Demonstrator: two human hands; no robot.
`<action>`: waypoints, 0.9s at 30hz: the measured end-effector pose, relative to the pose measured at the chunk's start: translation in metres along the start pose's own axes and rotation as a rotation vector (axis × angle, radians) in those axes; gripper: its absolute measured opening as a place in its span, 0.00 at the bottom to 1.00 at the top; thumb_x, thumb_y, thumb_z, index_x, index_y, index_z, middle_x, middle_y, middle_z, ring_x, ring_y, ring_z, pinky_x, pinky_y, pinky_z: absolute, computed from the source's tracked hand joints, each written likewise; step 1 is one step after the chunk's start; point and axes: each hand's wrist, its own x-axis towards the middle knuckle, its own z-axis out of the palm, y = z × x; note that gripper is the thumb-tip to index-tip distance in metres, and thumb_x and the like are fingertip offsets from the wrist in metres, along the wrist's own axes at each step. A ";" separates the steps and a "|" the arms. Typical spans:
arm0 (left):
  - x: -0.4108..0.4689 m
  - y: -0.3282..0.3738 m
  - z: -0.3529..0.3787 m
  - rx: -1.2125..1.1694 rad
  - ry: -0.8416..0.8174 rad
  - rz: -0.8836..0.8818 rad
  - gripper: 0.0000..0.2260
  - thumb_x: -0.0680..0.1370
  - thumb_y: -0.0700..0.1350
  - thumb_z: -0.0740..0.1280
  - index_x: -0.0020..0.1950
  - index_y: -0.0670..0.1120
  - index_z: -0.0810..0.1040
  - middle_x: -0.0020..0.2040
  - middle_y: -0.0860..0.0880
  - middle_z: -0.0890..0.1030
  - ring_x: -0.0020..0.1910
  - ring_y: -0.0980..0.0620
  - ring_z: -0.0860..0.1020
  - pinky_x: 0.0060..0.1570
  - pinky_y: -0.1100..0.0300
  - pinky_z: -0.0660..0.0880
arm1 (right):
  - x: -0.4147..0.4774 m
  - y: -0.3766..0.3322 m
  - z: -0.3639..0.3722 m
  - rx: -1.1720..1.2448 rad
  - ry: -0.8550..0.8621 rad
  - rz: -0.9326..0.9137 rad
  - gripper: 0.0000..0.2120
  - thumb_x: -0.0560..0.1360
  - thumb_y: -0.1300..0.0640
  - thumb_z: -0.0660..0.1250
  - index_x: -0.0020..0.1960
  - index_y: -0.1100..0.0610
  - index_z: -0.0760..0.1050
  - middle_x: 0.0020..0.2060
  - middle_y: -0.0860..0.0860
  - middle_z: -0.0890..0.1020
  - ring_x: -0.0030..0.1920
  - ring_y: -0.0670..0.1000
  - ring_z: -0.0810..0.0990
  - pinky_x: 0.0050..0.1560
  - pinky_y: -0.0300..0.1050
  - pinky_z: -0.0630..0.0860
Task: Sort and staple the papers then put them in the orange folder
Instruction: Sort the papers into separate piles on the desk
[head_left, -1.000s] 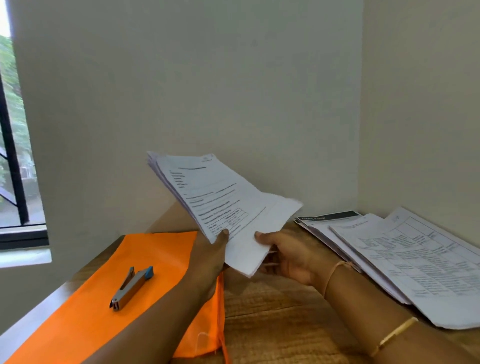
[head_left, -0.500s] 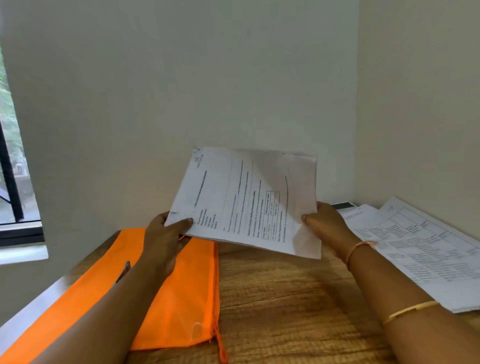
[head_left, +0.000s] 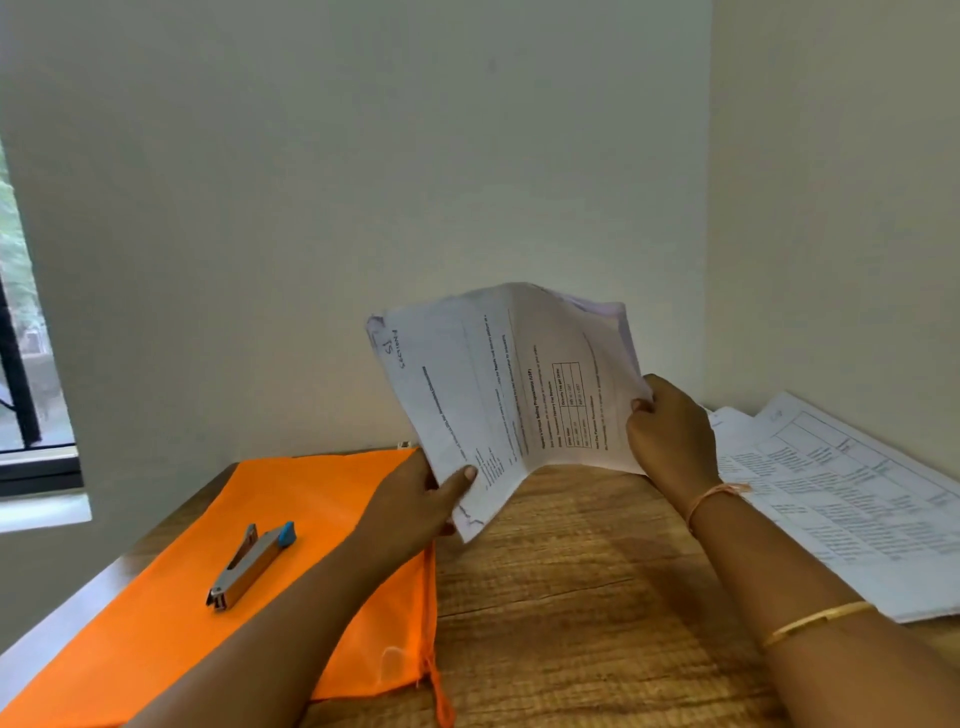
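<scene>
Right of the stapler (head_left: 252, 564), the papers (head_left: 519, 395) are held aloft, pinched at either end by left hand (head_left: 421, 499) and right hand (head_left: 670, 431); the stapler's length is aimed toward them, nearer the left hand.

Head cam, fwd-down at desk (head_left: 571, 597) corner, prob. close range.

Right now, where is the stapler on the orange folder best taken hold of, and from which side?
Probably grip the stapler at mid-body from above, fingers across its narrow width. It lies diagonally on the orange folder, long sides free; the left hand, holding papers, is nearer.
</scene>
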 end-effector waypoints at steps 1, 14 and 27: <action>0.002 0.000 0.002 0.067 0.044 0.045 0.14 0.79 0.48 0.64 0.63 0.50 0.72 0.59 0.50 0.80 0.52 0.55 0.79 0.43 0.62 0.79 | -0.001 0.000 0.000 0.004 0.009 0.000 0.08 0.80 0.62 0.54 0.49 0.56 0.72 0.44 0.53 0.77 0.43 0.55 0.76 0.35 0.37 0.69; 0.008 -0.012 0.006 0.539 0.076 0.082 0.18 0.80 0.45 0.63 0.69 0.45 0.68 0.67 0.47 0.74 0.64 0.49 0.73 0.52 0.66 0.68 | 0.001 0.014 0.006 -0.073 -0.223 0.156 0.10 0.80 0.58 0.57 0.57 0.56 0.74 0.54 0.57 0.80 0.45 0.55 0.75 0.45 0.46 0.73; 0.008 -0.014 0.007 0.635 0.096 0.028 0.18 0.79 0.47 0.64 0.67 0.45 0.70 0.65 0.46 0.75 0.62 0.48 0.74 0.50 0.63 0.68 | 0.001 0.013 0.008 -0.073 -0.227 0.116 0.11 0.80 0.60 0.56 0.58 0.56 0.74 0.52 0.56 0.80 0.45 0.54 0.75 0.43 0.44 0.71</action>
